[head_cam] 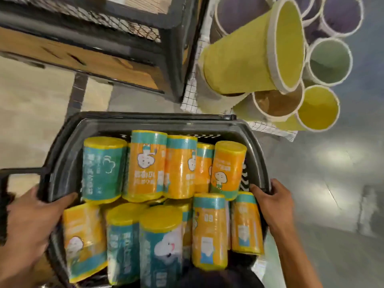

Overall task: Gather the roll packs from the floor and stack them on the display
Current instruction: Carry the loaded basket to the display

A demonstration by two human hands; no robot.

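Gripping a dark plastic basket (pixel 158 122) by its side rims, the person stands over it with both hands engaged. The left hand (pixel 31 217), at the lower left of the frame, has its fingers curled over the left rim, with one fingertip reaching inside the wall. The right hand (pixel 272 202), at the right centre, is closed over the right rim in the same way.

The roll packs (pixel 145 165) all lie inside the basket, filling the lower centre of the frame. They are cylinders in orange or teal wrappers with yellow ends and a cartoon figure. The print is too blurred to read. They sit in two rough rows, one toward the far rim and one toward the near rim, touching one another and partly overlapping.

At the upper left a dark metal rack (pixel 176 59) with a mesh shelf holds brown cardboard boxes (pixel 62 53). At the upper right, stacked round bins (pixel 249 59) in yellow, purple and pale green tilt with their mouths toward the camera, and a white wire grid (pixel 190 94) stands beside them. A grey glossy floor (pixel 324 183) fills the right side.
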